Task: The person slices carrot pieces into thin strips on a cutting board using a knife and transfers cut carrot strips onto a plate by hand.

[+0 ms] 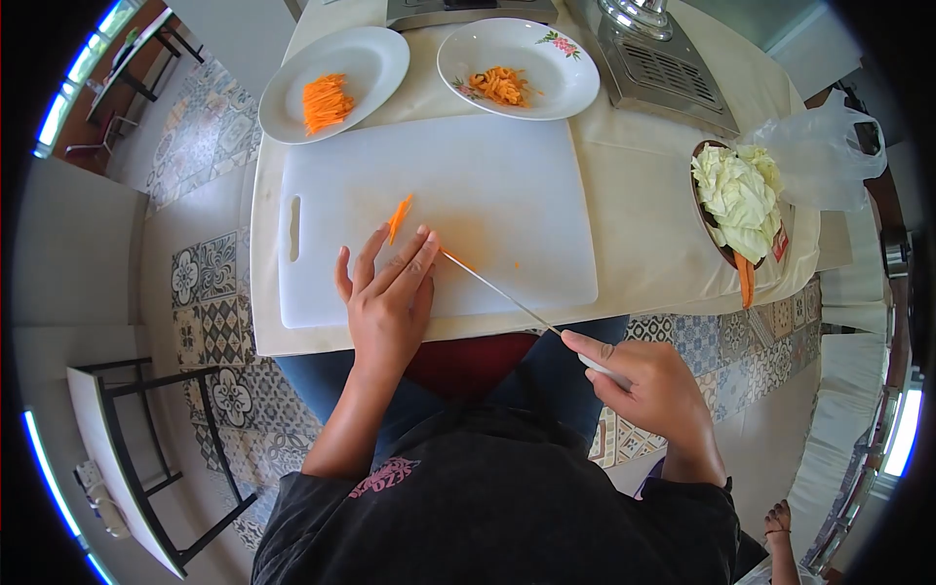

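A white cutting board [507, 175] lies in front of me. My left hand [388, 297] rests on it palm down, fingers stretched out and somewhat spread. By its fingertips lies a small bunch of thin carrot strips [400, 218]. My right hand [648, 385] is closed around the pale handle of a knife [502, 292]. The blade slants up and left across the board's near edge, its tip at my left index finger. A bit of orange carrot [460, 258] shows along the blade near the tip. Whether anything lies beneath my left fingers is hidden.
Carrot strips sit on a white plate [375, 68] at the far left. Shorter carrot pieces fill part of a flowered plate [575, 83]. On the right are a bowl of cabbage [736, 195] with carrot sticks, a plastic bag [819, 151] and a metal stove [663, 83].
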Motion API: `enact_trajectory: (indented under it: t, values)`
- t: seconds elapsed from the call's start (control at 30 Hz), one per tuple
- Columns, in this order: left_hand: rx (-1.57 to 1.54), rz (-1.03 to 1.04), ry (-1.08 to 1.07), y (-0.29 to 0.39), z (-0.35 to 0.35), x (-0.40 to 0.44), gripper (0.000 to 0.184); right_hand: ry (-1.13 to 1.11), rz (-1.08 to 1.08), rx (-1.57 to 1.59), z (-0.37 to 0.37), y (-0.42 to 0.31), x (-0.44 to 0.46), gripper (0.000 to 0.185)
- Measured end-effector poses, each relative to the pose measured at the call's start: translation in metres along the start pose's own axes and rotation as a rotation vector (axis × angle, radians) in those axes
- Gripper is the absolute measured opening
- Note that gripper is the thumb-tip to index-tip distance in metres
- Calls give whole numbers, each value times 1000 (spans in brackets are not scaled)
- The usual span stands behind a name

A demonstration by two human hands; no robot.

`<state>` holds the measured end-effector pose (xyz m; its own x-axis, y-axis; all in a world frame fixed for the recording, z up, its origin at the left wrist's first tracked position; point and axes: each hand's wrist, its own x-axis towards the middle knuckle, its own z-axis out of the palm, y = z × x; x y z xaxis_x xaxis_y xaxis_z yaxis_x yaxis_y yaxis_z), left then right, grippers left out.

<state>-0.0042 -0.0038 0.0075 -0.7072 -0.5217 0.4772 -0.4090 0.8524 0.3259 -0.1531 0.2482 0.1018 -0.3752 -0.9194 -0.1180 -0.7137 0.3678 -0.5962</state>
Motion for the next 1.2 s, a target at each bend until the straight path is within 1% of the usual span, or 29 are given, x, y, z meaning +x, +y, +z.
enact_trajectory:
  t: [0.07,0.17,0.47,0.63,0.83,0.93,1.03,1.07,1.13,1.2]
  values:
    - [2,2,-3,0,0,0,41,-3,5,2,-1,-1,0,54]
    - [31,13,37,0,1,1,36,-1,6,32,-2,0,1,54]
    - [45,18,29,-1,2,0,40,-11,17,71,1,3,2,53]
    - [-9,-20,-36,3,-2,5,44,-15,7,79,8,6,1,56]
    - [-10,-10,-104,-5,-9,4,49,-63,5,-118,13,-17,-3,57]
    - [20,-10,-115,-7,-8,5,50,-34,-11,-60,19,-13,1,56]
    - [0,-19,-87,-4,-6,5,53,-2,-17,165,27,-3,9,54]
    - [-16,-21,-71,-4,-5,4,55,-19,59,261,29,-3,9,53]
    - [-41,-34,-26,-4,-5,1,52,-52,207,454,31,-5,8,51]
    - [-50,-25,-10,-8,-5,-1,48,-81,269,555,34,-7,8,50]
